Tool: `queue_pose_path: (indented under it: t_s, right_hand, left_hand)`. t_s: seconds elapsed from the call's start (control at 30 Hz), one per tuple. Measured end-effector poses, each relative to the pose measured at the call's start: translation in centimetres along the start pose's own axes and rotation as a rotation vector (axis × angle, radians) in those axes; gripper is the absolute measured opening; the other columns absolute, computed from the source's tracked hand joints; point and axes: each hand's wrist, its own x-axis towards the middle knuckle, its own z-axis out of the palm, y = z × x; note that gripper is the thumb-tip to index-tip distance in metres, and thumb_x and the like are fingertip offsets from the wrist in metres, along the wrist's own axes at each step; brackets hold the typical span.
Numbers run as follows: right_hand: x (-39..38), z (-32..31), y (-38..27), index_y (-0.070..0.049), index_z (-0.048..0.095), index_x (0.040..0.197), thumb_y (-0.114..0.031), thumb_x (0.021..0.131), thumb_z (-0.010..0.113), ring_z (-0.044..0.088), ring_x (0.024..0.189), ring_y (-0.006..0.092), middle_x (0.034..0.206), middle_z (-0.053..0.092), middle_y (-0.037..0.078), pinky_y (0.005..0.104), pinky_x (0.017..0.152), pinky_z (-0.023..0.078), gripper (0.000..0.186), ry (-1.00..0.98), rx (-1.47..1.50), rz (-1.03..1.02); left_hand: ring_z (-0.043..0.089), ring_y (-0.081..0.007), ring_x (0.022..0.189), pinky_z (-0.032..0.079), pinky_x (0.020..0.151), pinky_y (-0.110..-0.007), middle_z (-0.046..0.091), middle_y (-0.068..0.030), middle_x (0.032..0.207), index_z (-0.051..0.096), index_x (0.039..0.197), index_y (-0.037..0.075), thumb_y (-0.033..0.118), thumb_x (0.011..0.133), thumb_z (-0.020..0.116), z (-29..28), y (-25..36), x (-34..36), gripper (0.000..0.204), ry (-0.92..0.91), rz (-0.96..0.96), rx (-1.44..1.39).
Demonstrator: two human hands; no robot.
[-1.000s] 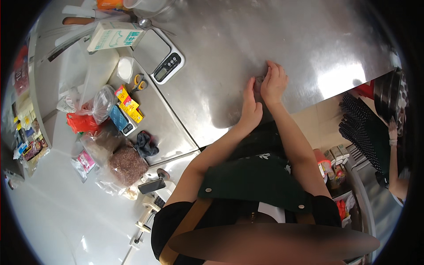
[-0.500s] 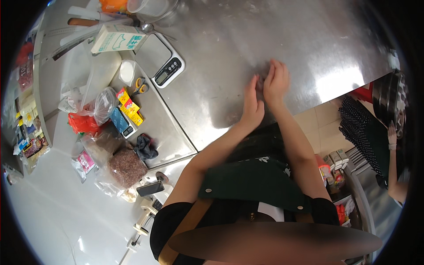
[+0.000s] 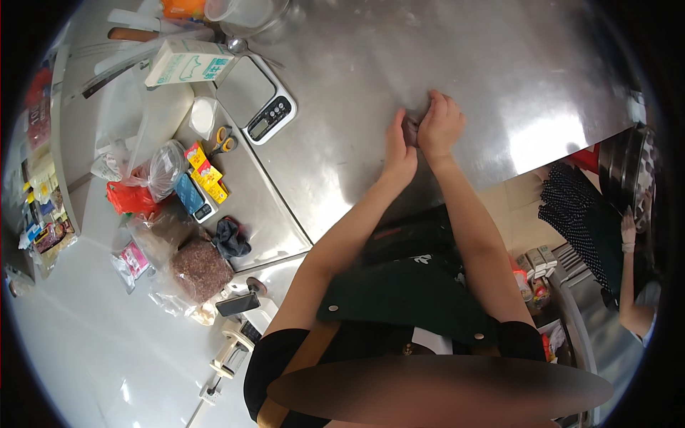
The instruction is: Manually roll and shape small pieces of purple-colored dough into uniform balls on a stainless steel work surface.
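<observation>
A small dark brown-purple lump point(image 3: 410, 131), soft-looking like dough or paste, sits between my two hands over the steel worktop point(image 3: 342, 128). On its left side my left hand point(image 3: 401, 151) is cupped, fingers together and bent forward. My right hand point(image 3: 440, 128) curves round the other side, its fingers held together. Both palms press at the lump, and most of it is hidden by the fingers. Whether it touches the steel, I cannot tell.
Left of my hands lies a white kitchen scale point(image 3: 270, 118), with a milk carton point(image 3: 187, 64) beside it. Scissors point(image 3: 225, 140), yellow packets point(image 3: 205, 171) and a bag of brown granules point(image 3: 201, 271) lie further left. Beyond the right edge another person's arm point(image 3: 628, 264) shows.
Both hands have shifted slightly left with the lump between them. The left hand has risen a little up the worktop, and more of the lump shows now. The other person's arm moved slightly.
</observation>
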Motion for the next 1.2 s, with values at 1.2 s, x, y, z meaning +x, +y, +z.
queue_pose_path:
  t_s: [1.2]
  right_hand:
    - [-4.5, -2.5, 1.5, -0.009, 0.057, 0.108, -0.007, 0.087, 0.049, 0.055, 0.092, 0.0288, 0.098, 0.060, 0.009, 0.0400, 0.074, 0.037, 0.023, -0.022, 0.124, 0.168]
  left_hand:
    - [0.028, -0.0332, 0.131, 0.022, 0.110, -0.039, 0.029, -0.0211, 0.140, 0.024, 0.140, -0.002, -0.012, 0.067, 0.036, 1.1, 0.7, -4.7, 0.075, -0.152, 0.059, -0.002]
